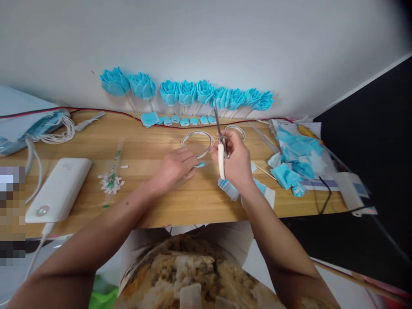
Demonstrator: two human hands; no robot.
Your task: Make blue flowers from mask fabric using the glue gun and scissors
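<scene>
My left hand (pixel 175 169) is closed, its fingertips pinching a small blue fabric piece (pixel 200 165) that pokes out to the right. A pair of scissors (pixel 221 154) with a white handle is held in my right hand (pixel 237 161), blades pointing up and away from me. The scissors are apart from the blue piece. Just beyond my hands lie a large tape roll (pixel 197 145) and a smaller tape roll (pixel 235 132). Under my right wrist, cut blue and white pieces (pixel 229 189) are partly hidden.
Blue fabric flowers (pixel 186 92) on sticks lean along the wall, with small folded blue pieces (pixel 184 122) before them. On the left are a white power bank (pixel 59 189) and a clear strip with white snippets (pixel 111 182). Blue scraps (pixel 292 163) pile up at right.
</scene>
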